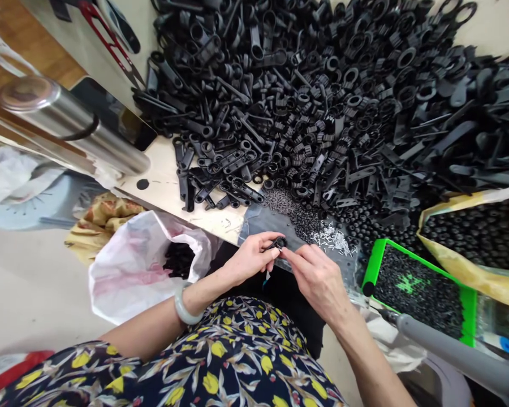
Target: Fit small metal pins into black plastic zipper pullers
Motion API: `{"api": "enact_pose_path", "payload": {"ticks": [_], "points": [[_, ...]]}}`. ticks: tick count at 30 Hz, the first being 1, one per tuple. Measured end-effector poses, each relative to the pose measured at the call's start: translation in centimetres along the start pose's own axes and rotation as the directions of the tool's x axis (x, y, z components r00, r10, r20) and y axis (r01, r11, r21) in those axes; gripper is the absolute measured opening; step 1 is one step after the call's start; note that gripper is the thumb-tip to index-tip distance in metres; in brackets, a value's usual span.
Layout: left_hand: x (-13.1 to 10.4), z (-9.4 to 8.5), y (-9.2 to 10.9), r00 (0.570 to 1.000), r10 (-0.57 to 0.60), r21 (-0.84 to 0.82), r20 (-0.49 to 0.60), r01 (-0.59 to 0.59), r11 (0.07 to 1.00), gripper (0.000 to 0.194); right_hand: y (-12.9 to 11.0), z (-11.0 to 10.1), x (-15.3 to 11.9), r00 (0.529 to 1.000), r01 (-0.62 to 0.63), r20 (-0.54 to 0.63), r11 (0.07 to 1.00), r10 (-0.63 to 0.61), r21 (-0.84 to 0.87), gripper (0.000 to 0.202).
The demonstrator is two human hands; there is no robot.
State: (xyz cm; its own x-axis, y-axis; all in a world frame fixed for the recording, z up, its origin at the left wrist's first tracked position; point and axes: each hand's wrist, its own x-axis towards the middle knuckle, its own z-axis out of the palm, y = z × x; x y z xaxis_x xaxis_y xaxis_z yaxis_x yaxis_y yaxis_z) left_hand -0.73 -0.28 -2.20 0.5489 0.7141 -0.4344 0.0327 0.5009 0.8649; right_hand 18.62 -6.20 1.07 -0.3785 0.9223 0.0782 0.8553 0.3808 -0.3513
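At the near edge of the desk (pixel 161 164), just above the lap, a small black part (pixel 279 243) is held up between both hands. It is gripped by the nearly closed fingers of the left hand (pixel 252 257), while its side is met by the bunched fingertips of the right hand (pixel 322 277); whether a tiny piece is pinched there cannot be told. Only this one part is being handled. Much is left loose: the desk is covered towards its far edge by a large heap of black parts (pixel 301 102), and silver pins (pixel 333 237) are scattered on a grey mat (pixel 263 223) by the near edge. More small pieces are held in a green tray (pixel 372 268) to the right. Below the near edge, dark pieces (pixel 178 260) are contained in a white bag (pixel 123 271); whether any are finished cannot be told.
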Motion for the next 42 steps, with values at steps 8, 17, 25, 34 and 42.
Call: {"api": "enact_pose_path", "payload": {"ticks": [8, 17, 25, 34, 42], "points": [[0.0, 0.1, 0.1, 1.000, 0.021, 0.036, -0.006, -0.021, 0.999, 0.061, -0.9, -0.3, 0.2, 1.000, -0.007, -0.008, 0.995, 0.007, -0.097, 0.029], [-0.2, 0.2, 0.5, 1.000, 0.011, 0.049, -0.013, -0.010, 0.999, 0.059, -1.4, 0.1, 0.3, 0.998, -0.043, -0.039, 0.996, 0.040, -0.077, 0.027], [-0.1, 0.3, -0.2, 0.998, 0.050, 0.115, -0.037, -0.046, 0.992, 0.051, -1.5, 0.3, 0.2, 0.998, -0.068, -0.010, 0.995, 0.067, -0.078, 0.026], [-0.4, 0.9, -0.2, 0.993, 0.085, 0.181, -0.081, -0.069, 0.981, 0.045, -2.0, 0.1, 0.6, 0.993, -0.089, 0.058, 0.985, 0.098, -0.146, 0.025], [-0.2, 1.3, -0.7, 0.970, 0.210, 0.383, -0.124, -0.149, 0.912, 0.040, -2.5, -0.5, 1.9, 0.964, -0.165, 0.175, 0.968, 0.198, -0.188, 0.021]]}}
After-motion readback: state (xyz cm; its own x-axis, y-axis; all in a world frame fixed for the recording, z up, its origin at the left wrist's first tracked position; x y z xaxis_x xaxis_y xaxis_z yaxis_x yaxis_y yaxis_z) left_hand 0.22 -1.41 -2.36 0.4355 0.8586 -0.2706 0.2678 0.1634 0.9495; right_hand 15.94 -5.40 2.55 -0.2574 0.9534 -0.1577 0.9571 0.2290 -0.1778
